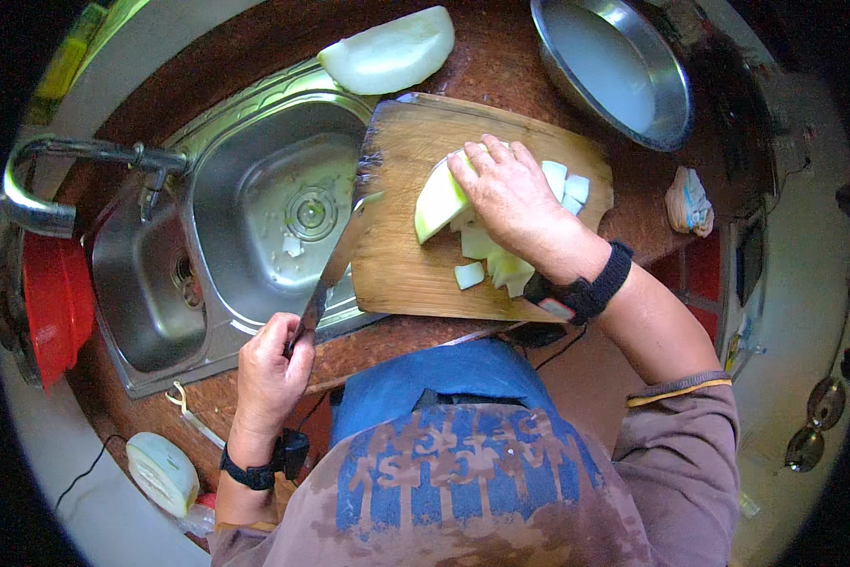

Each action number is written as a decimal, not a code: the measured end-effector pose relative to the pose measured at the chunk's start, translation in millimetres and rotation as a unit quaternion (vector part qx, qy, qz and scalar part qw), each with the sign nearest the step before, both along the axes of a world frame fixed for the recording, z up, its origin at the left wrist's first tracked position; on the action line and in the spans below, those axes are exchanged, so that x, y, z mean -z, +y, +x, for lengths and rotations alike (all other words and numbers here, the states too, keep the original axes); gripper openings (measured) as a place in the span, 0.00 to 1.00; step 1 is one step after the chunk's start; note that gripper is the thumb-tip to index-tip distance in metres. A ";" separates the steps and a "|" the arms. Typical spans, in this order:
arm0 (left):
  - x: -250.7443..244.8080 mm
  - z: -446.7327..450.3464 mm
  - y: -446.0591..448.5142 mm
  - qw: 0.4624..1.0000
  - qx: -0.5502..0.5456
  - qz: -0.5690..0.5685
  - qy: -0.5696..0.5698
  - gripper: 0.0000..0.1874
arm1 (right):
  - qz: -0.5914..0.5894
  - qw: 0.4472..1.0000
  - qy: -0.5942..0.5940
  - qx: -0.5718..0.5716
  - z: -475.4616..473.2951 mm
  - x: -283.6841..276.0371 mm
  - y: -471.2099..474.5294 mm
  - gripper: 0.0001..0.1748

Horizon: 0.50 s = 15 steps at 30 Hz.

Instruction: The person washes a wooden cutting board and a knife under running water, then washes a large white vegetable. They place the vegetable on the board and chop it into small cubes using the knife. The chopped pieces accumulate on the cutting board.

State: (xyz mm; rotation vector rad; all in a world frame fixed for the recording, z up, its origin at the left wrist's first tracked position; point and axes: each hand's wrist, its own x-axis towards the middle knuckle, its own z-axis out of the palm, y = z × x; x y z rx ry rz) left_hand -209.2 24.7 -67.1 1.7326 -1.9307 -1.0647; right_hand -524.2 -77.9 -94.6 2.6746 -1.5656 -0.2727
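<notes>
A knife (334, 266) is upright in my left hand (276, 365), which is closed round its handle; the blade rises beside the left edge of a wooden cutting board (396, 276). My right hand (513, 191) lies on a pale green-white melon or gourd wedge (439, 198) on the board, fingers spread over its top; whether it grips the wedge I cannot tell. Cut chunks (469, 275) lie under and around this hand, several more (576, 188) to its right. A larger peeled piece (393, 53) rests on the counter behind the board.
Left of the board is a steel double sink (216, 283) with a tap (99, 149) and scraps near its drain. A metal bowl of cloudy liquid (609, 71) stands back right, a crumpled cloth (689, 202) at the right. A cut gourd piece (161, 471), peeler (194, 418) and red basin (56, 305) are left.
</notes>
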 end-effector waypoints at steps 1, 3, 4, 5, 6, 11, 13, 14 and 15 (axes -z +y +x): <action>1.1 2.8 1.5 1.000 -0.006 0.007 0.000 0.06 | 0.042 0.999 0.016 0.001 0.9 2.2 -3.1 0.25; 2.4 7.7 3.0 1.000 -0.004 0.000 -0.001 0.06 | 0.032 0.998 0.045 -0.022 2.2 7.3 -9.4 0.20; 2.5 9.5 3.4 1.000 -0.003 0.005 -0.005 0.06 | 0.006 0.998 0.043 -0.040 2.5 10.2 -10.9 0.18; 2.5 10.6 3.4 1.000 -0.001 0.002 -0.005 0.06 | -0.022 0.997 0.042 -0.056 2.2 12.9 -11.9 0.15; 2.5 11.2 3.1 1.000 0.001 0.003 -0.007 0.06 | -0.055 0.993 0.068 -0.083 1.7 16.0 -12.6 0.14; 0.0 6.9 2.5 1.000 0.015 0.011 0.009 0.05 | -0.049 0.994 0.029 -0.090 -4.6 21.1 -19.7 0.14; -2.1 2.7 2.9 0.999 0.022 0.031 0.018 0.04 | -0.036 0.997 0.003 -0.066 -6.6 14.5 -24.8 0.17; -3.5 0.4 2.8 0.998 0.049 0.018 0.027 0.04 | -0.020 0.999 -0.018 -0.040 -8.1 8.7 -27.8 0.21; -4.8 -2.7 2.5 0.996 0.077 0.017 0.033 0.05 | 0.011 1.000 -0.027 -0.004 -9.9 1.5 -29.5 0.24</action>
